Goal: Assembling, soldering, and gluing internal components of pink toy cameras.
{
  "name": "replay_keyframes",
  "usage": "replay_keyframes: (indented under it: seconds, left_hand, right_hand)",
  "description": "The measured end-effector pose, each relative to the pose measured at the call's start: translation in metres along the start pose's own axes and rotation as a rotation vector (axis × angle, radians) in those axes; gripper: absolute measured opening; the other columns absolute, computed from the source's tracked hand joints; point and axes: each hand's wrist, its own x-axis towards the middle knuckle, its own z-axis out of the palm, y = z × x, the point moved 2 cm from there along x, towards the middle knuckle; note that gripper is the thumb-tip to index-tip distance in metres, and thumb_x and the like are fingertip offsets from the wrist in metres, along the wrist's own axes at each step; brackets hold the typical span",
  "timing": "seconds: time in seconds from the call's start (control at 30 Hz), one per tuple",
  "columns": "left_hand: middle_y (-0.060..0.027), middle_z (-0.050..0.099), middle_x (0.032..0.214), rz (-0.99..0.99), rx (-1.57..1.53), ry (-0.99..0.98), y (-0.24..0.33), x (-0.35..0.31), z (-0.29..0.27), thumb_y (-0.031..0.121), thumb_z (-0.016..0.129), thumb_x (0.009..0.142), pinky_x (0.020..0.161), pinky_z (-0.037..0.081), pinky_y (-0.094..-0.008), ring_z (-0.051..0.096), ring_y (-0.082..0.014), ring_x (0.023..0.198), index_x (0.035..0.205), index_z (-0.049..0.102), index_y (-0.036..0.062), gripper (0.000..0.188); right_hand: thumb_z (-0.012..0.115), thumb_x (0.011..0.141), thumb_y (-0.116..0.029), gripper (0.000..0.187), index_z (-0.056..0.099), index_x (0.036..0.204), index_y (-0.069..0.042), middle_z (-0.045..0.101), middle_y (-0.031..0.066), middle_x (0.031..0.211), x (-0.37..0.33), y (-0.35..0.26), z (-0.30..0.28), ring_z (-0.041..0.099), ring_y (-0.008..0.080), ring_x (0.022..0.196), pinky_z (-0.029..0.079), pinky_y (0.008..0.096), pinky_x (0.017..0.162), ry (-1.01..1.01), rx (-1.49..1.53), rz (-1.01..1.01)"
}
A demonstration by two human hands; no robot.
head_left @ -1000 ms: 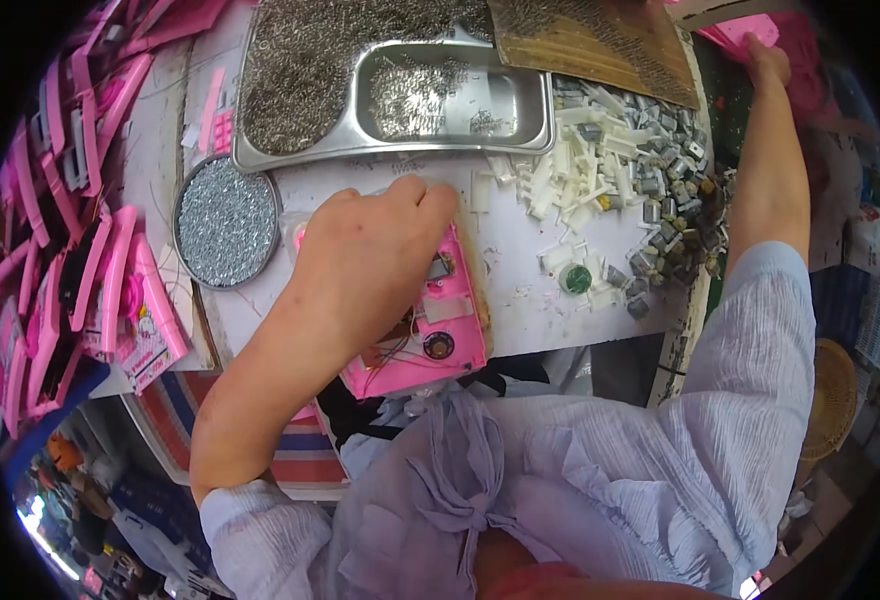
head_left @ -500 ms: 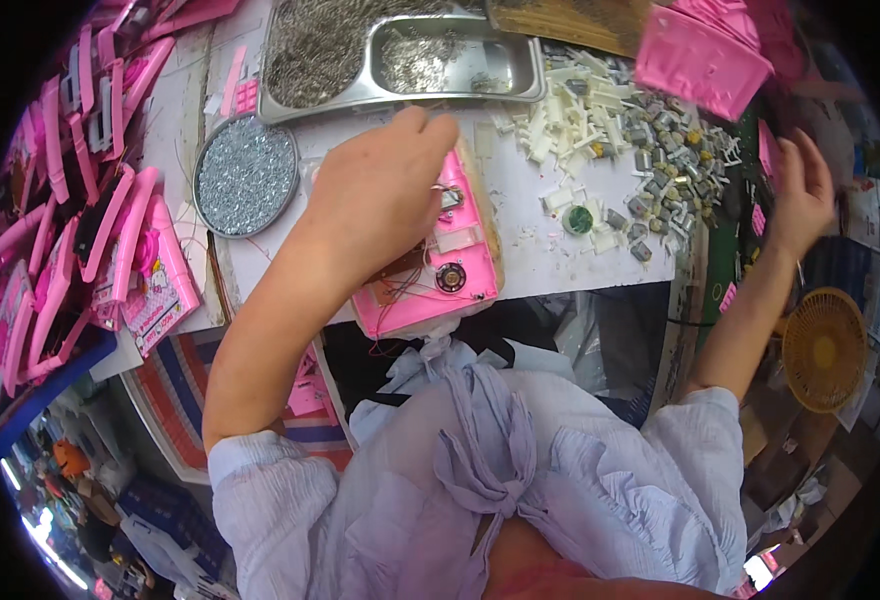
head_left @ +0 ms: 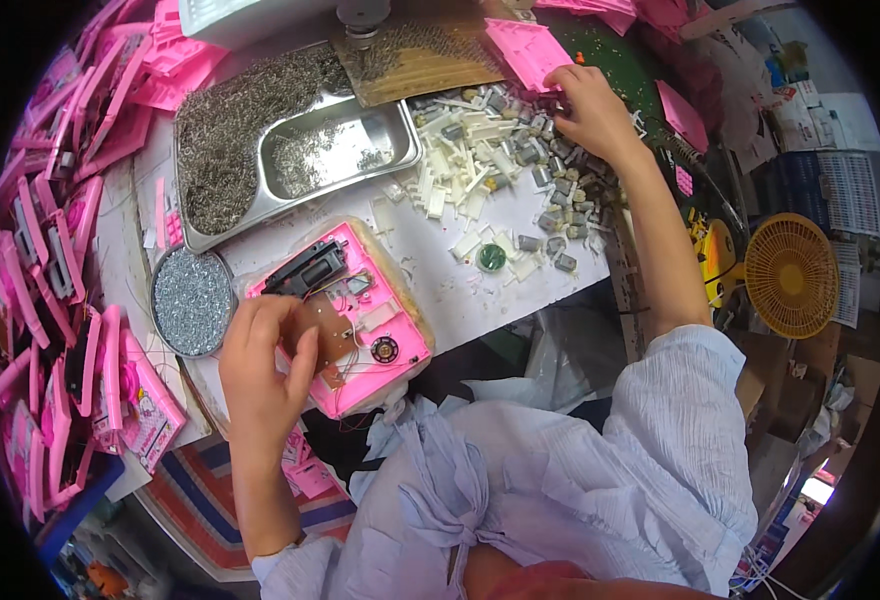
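Note:
A pink plastic casing [head_left: 370, 367] lies face down on a padded, plastic-wrapped rest in front of me. Inside it are a brown circuit board [head_left: 321, 332], a black plastic part [head_left: 305, 268], a small round speaker [head_left: 385, 348] and thin wires. My left hand [head_left: 265, 350] is at the casing's left side by the board, thumb and fingers apart, holding nothing visible. Further off on the right, my right hand [head_left: 597, 112] has its fingers closed at the corner of a pink plastic cover [head_left: 528, 52]; the thumb's contact is partly hidden.
A metal tray of small metal pieces [head_left: 222, 145] and a round dish of screws [head_left: 192, 300] stand on the left. White plastic parts [head_left: 460, 165] and small motors [head_left: 560, 195] lie in a heap. Pink casings [head_left: 50, 290] crowd the far left; a yellow fan [head_left: 792, 275] stands right.
My left hand has drawn back from over the casing to its left side, uncovering the black part. My right hand has moved inward to the pink cover. The view has shifted right.

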Motion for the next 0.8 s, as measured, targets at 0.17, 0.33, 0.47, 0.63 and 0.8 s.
replay_keyframes:
  seconds: [0.17,0.33,0.47,0.63,0.8]
  left_hand:
    - [-0.0112,0.062,0.096,-0.006,-0.047,0.043,0.005,-0.007,0.006,-0.003,0.072,0.083,0.069,0.046,-0.0314,0.055,-0.0211,0.076,0.107,0.064,0.0006,0.026]
    - [-0.0128,0.066,0.100,0.017,0.015,0.269,0.009,-0.019,-0.022,-0.002,0.072,0.082,0.066,0.047,-0.0314,0.060,-0.0235,0.080,0.108,0.067,0.0009,0.026]
    - [-0.0092,0.065,0.112,0.095,-0.154,0.322,0.010,0.017,-0.032,0.006,0.074,0.084,0.068,0.045,-0.0290,0.056,-0.0182,0.080,0.126,0.063,0.0012,0.044]
    - [-0.0065,0.071,0.109,-0.123,-0.955,-0.023,0.011,0.044,-0.025,0.016,0.070,0.098,0.077,0.052,-0.0218,0.066,-0.0082,0.090,0.139,0.056,-0.0017,0.046]
    - [-0.0073,0.072,0.106,-0.409,-1.064,0.216,0.005,0.026,-0.034,0.014,0.066,0.101,0.078,0.054,-0.0221,0.068,-0.0096,0.090,0.129,0.063,-0.0032,0.033]
  right_hand:
    - [0.077,0.079,-0.018,0.033,0.065,0.108,-0.011,0.069,0.0081,0.107,-0.001,0.025,-0.010,0.065,0.0308,0.103,0.055,0.0430,0.087,0.248,-0.107,0.058]
    - [0.076,0.087,-0.011,0.025,0.070,0.111,-0.007,0.073,0.0054,0.094,-0.019,0.000,-0.094,0.071,0.0179,0.081,0.055,0.0305,0.075,0.525,0.223,0.260]
    - [0.069,0.090,0.007,0.027,0.067,0.117,0.001,0.072,0.0111,0.104,-0.049,-0.070,-0.147,0.070,0.0187,0.086,0.057,0.0292,0.068,0.431,1.255,-0.026]
    - [0.071,0.094,-0.009,0.050,0.054,0.139,0.003,0.067,0.0167,0.120,0.005,-0.155,-0.098,0.070,0.0181,0.090,0.059,0.0270,0.071,-0.038,1.731,-0.029]
    - [0.071,0.094,-0.013,0.062,0.044,0.149,0.000,0.071,0.0097,0.092,0.007,-0.232,-0.058,0.065,0.0120,0.071,0.051,0.0267,0.060,-0.134,1.510,0.047]
